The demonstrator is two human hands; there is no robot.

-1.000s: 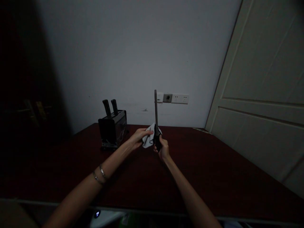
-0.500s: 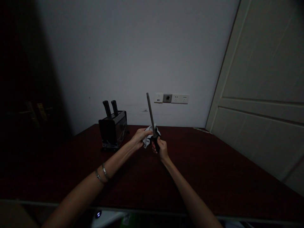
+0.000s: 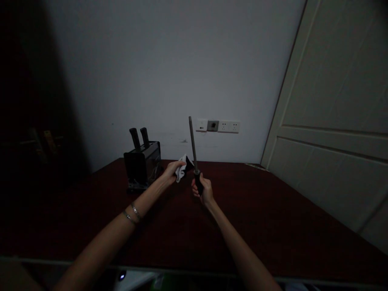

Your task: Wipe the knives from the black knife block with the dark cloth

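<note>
Room: dim light is seen, with a pale wall behind and a panelled door [image 3: 333,121] at 3 o'clock.
Surface: a dark red table [image 3: 273,218] is spread across the lower half of the view.
Right hand: the right hand [image 3: 203,190] is closed in a fist around the black handle of a honing rod [image 3: 192,141], near the centre of the view and above the table.
Rod: the steel shaft is held nearly upright, leaning slightly toward 11 o'clock, and it rises out of the top of the fist; the handle is wrapped by the fingers [image 3: 194,192].
Left hand: the left hand [image 3: 171,171] is curled around a white cloth [image 3: 182,168], pinched between thumb and fingers.
Cloth and rod: the cloth is held at 10 o'clock of the right fist, just beside the lower shaft; contact with the shaft cannot be told.
Wrist: 2 thin bracelets [image 3: 132,213] are worn on the left forearm.
Knife block: a dark block [image 3: 141,163] with 2 black handles is stood at 9 o'clock of the left hand, near it.
Wall: a row of sockets [image 3: 218,126] is mounted at 1 o'clock of the rod's tip.
</note>
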